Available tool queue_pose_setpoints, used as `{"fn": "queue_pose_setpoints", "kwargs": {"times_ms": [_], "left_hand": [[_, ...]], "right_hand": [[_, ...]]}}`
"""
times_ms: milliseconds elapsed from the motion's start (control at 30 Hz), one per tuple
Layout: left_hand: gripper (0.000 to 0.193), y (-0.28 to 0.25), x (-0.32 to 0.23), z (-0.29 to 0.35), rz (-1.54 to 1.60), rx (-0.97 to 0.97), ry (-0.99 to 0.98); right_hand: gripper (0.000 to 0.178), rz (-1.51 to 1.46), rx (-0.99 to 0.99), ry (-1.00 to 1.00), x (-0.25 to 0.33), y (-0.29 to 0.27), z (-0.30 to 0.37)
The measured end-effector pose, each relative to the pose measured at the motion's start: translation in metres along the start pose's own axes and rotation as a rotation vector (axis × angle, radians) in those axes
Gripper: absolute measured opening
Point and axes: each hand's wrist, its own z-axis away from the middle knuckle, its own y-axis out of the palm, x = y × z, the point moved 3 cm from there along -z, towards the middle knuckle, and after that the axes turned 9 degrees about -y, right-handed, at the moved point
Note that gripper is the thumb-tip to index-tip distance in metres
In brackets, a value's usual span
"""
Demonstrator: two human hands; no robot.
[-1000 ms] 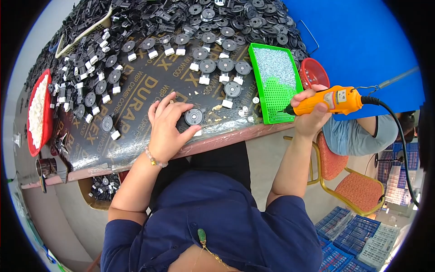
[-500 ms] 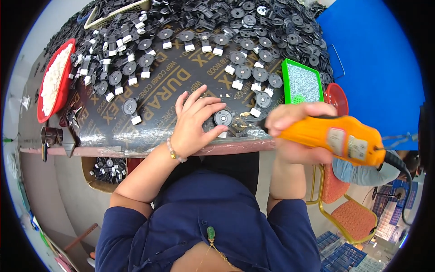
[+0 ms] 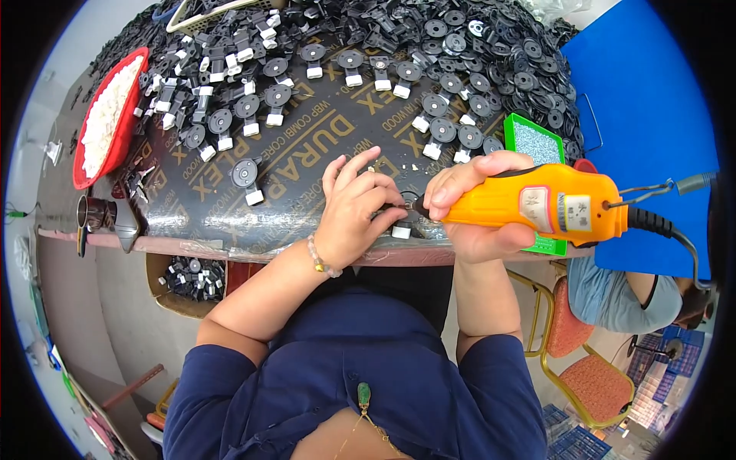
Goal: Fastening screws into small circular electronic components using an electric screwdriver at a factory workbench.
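My right hand (image 3: 479,230) is wrapped round an orange electric screwdriver (image 3: 567,203), held nearly level with its tip pointing left. That tip reaches a black disc-shaped part (image 3: 414,201) with a white tab (image 3: 401,229), lying near the table's front edge. From the left, my left hand (image 3: 356,207) closes thumb and index finger at this part, beside the tip; the other fingers are bent and raised. Hand and tool partly cover the disc. Whether a screw sits under the tip is hidden. Alone to the left lies a similar black disc part (image 3: 244,174).
More disc parts with white tabs stand in rows, before a big heap of black parts (image 3: 383,31). A red tray of white pieces (image 3: 111,115) is at the left. A green tray of small silvery pieces (image 3: 537,144) stands right. Another person's sleeve (image 3: 613,299) shows beyond the table.
My right hand has brought the screwdriver leftward to the disc part, its tip now there. My left thumb and index finger have closed in at it. The whole view has shifted slightly.
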Motion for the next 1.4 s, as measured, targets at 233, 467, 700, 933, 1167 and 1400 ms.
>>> {"fn": "queue_pose_setpoints", "kwargs": {"times_ms": [233, 467, 700, 933, 1167, 1400], "left_hand": [[0.055, 0.001, -0.005, -0.004, 0.018, 0.07, -0.138], [0.05, 0.007, -0.003, -0.003, -0.048, 0.14, -0.11], [0.048, 0.006, -0.004, -0.004, -0.063, 0.131, -0.085], [0.046, 0.006, -0.008, -0.006, -0.033, 0.127, -0.035], [0.048, 0.008, -0.009, -0.003, -0.095, 0.093, -0.066], [0.048, 0.008, -0.013, -0.005, -0.151, 0.082, -0.04]], "right_hand": [[0.081, 0.105, -0.085, -0.007, -0.013, -0.014, -0.005], [0.078, 0.103, -0.092, 0.055, -0.014, -0.004, -0.002], [0.073, 0.089, -0.099, 0.124, -0.016, 0.007, -0.002], [0.085, 0.087, -0.113, 0.07, 0.0, -0.008, -0.005], [0.078, 0.645, -0.221, -0.075, 0.094, -0.106, 0.015], [0.076, 0.507, -0.336, -0.173, 0.108, -0.119, 0.044]]}}
